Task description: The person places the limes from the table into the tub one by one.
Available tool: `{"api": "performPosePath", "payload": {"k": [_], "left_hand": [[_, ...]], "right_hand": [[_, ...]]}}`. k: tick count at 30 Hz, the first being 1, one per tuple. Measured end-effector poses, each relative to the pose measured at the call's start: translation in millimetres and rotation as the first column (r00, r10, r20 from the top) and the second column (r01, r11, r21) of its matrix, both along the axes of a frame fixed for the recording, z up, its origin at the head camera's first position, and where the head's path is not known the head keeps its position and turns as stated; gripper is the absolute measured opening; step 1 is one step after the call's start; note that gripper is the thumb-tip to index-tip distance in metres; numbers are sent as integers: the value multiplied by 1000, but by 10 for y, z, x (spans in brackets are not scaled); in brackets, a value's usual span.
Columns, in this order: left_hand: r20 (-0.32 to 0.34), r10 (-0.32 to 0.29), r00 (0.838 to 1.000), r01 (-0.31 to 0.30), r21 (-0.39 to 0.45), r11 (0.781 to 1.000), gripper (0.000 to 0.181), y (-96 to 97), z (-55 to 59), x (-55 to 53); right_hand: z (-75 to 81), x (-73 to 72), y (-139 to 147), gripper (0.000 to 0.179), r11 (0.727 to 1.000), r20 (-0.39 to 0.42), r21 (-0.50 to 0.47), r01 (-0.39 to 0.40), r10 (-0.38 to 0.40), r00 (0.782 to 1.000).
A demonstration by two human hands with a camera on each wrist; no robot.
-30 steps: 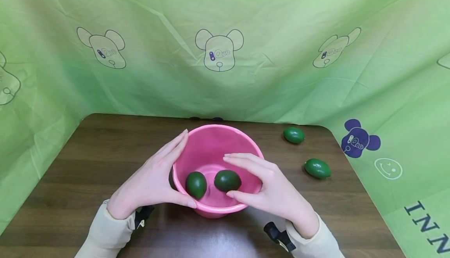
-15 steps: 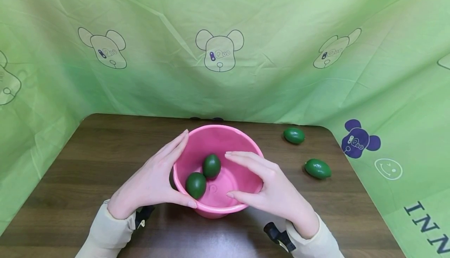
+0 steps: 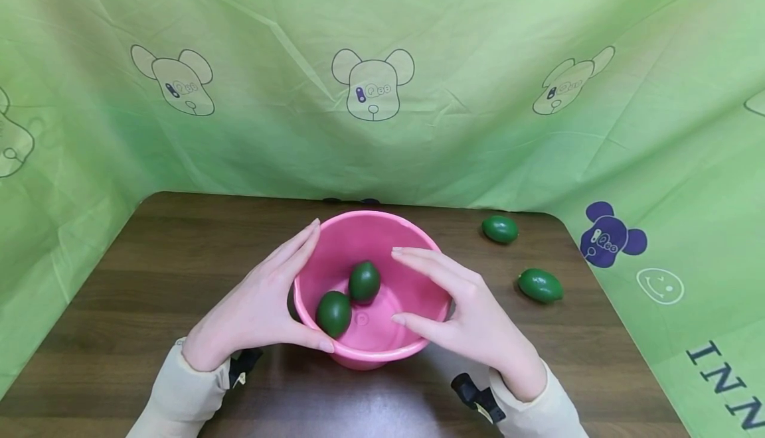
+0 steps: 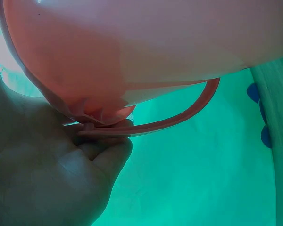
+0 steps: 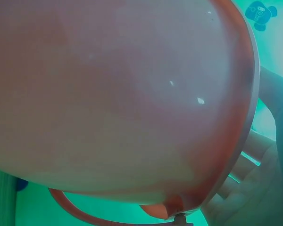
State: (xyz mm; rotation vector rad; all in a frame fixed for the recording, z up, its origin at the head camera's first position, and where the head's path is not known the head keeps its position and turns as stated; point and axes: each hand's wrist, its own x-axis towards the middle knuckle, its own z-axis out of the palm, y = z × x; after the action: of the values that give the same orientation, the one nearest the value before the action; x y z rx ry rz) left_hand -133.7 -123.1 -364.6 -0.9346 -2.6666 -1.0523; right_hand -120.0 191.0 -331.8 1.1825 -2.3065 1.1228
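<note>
A pink bucket (image 3: 372,352) stands on the table in the head view, its handle (image 4: 179,115) hanging low in the left wrist view. My left hand (image 3: 261,305) holds the bucket's left side, thumb along the front rim and fingers at the outer wall. Two dark green limes lie inside: one lime (image 3: 333,314) against the left wall, the other lime (image 3: 364,282) just behind it. Over the right rim reaches my right hand (image 3: 457,302), thumb and fingers spread apart with nothing between them. In the right wrist view that hand (image 5: 254,183) is partly hidden behind the rim.
On the right part of the wooden table (image 3: 197,245) lie two more green limes, a back lime (image 3: 500,229) and a nearer lime (image 3: 540,286). A green cloth (image 3: 370,152) with printed bear heads hangs behind the table and at its sides.
The lime near my right fingertips has rolled left and back beside the other lime in the bucket. My right hand has shifted slightly right. My left hand has stayed in place.
</note>
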Motion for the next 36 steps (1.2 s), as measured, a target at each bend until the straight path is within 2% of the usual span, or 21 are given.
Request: {"api": "performPosePath", "payload": {"k": [4, 9, 14, 23, 36], "left_hand": [[1, 3, 1000, -3, -2, 1000, 142, 2, 3, -2], [1, 1, 1000, -1, 4, 1000, 142, 3, 11, -6], [6, 0, 1000, 0, 3, 1000, 142, 1, 13, -7], [15, -1, 1000, 1, -2, 1000, 143, -1, 15, -1], [11, 3, 1000, -3, -4, 1000, 143, 1, 18, 6]], "right_hand": [[50, 18, -10, 66, 1000, -4, -15, 9, -9, 1000], [190, 78, -61, 61, 999, -17, -40, 4, -4, 1000], [288, 125, -91, 64, 999, -6, -49, 13, -13, 1000], [324, 144, -40, 72, 997, 13, -56, 57, -57, 998], [329, 99, 95, 75, 985, -25, -64, 158, -159, 987]]}}
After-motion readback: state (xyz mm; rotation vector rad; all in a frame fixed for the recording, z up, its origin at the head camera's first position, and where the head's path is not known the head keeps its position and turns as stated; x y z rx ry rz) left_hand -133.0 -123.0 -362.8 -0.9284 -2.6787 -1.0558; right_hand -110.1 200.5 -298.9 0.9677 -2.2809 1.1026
